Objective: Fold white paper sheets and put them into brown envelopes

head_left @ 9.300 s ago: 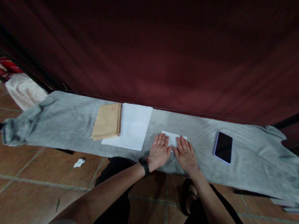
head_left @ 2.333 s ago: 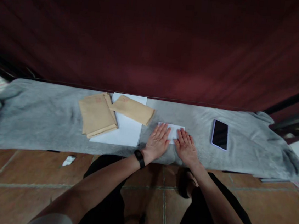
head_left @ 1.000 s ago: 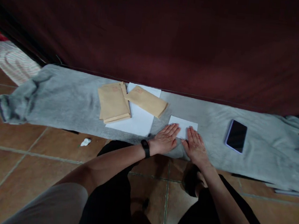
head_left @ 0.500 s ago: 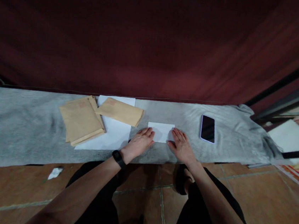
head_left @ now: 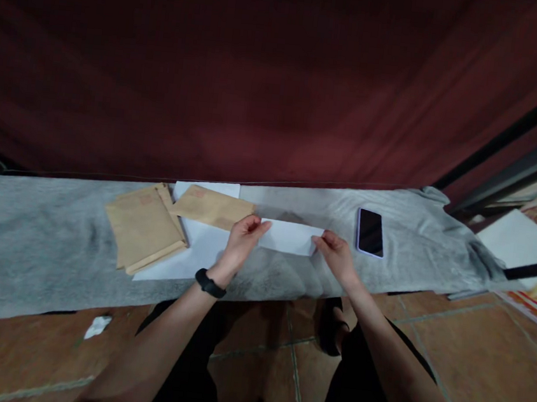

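Observation:
A white strip of folded paper [head_left: 289,238] is held up above the grey cloth, lying lengthwise from side to side. My left hand [head_left: 244,237] pinches its left end, thumb on top. At the right end, my right hand [head_left: 336,251] grips it between thumb and fingers. Just left of my left hand, a single brown envelope [head_left: 213,206] lies on white paper sheets [head_left: 201,245]. Farther left sits a small pile of brown envelopes [head_left: 145,226], partly over the same sheets.
A phone [head_left: 371,232] with a pale purple case lies right of my right hand. Grey cloth [head_left: 44,235] covers the long narrow surface, with a dark red curtain [head_left: 279,100] behind. A crumpled white scrap [head_left: 97,327] is on the tiled floor.
Before, both hands lay flat, pressing the paper on the cloth. Now they have lifted it, each pinching an end, and it looks wider. The view has shifted slightly.

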A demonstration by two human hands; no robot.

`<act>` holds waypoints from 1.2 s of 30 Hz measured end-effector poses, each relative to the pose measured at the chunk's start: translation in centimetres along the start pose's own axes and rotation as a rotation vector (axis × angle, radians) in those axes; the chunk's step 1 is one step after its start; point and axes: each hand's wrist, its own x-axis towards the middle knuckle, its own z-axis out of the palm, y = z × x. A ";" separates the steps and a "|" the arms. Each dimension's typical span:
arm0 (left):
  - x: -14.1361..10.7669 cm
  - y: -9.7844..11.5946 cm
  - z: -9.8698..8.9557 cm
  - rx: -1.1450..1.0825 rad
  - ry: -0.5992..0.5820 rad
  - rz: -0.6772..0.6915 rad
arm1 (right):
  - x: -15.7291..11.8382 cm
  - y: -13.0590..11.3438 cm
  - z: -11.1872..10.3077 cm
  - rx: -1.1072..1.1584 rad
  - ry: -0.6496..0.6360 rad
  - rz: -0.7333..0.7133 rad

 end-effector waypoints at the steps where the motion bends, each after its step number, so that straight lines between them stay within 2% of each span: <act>1: 0.2 -0.2 0.3 -0.078 0.013 -0.036 | 0.3 0.0 0.1 0.055 0.029 0.020; 3: 0.4 -0.8 0.9 -0.133 -0.010 -0.083 | 0.9 0.1 0.4 0.107 0.085 0.065; 5: 0.7 -1.7 1.6 -0.071 -0.048 -0.098 | 1.0 0.1 0.9 -0.009 0.111 0.100; 10: 1.6 -3.1 3.0 0.445 -0.017 -0.032 | 0.3 -0.3 2.1 -0.524 0.057 0.191; 12: 1.6 -3.0 3.4 0.636 -0.047 0.028 | 0.0 -0.7 2.4 -0.651 0.083 0.135; 15: 0.7 -2.5 3.8 0.888 -0.081 0.125 | -0.3 -1.4 3.2 -0.698 0.087 -0.053; 19: -1.1 -2.4 4.4 1.161 -0.115 0.267 | -1.2 -1.9 5.4 -0.644 -0.119 -0.298; 23: -2.2 -3.4 4.4 1.205 -0.290 0.350 | -2.3 -1.2 6.8 -0.707 -0.166 -0.302; 26: -2.8 -3.7 3.8 1.223 -0.290 0.329 | -2.4 -0.3 6.2 -0.706 -0.155 -0.275; 30: -3.1 -2.5 1.9 1.200 -0.212 0.423 | -1.4 0.4 4.4 -0.614 -0.104 -0.244; 33: -1.9 -1.6 -0.8 1.163 -0.001 0.381 | 0.2 -0.7 4.1 -0.476 -0.003 -0.174; 35: -0.6 -1.5 -3.0 1.169 0.135 0.259 | 1.6 -2.6 5.0 -0.358 0.000 -0.085; 36: 0.0 -1.7 -4.0 1.179 0.158 0.186 | 2.4 -3.8 5.8 -0.300 -0.037 -0.017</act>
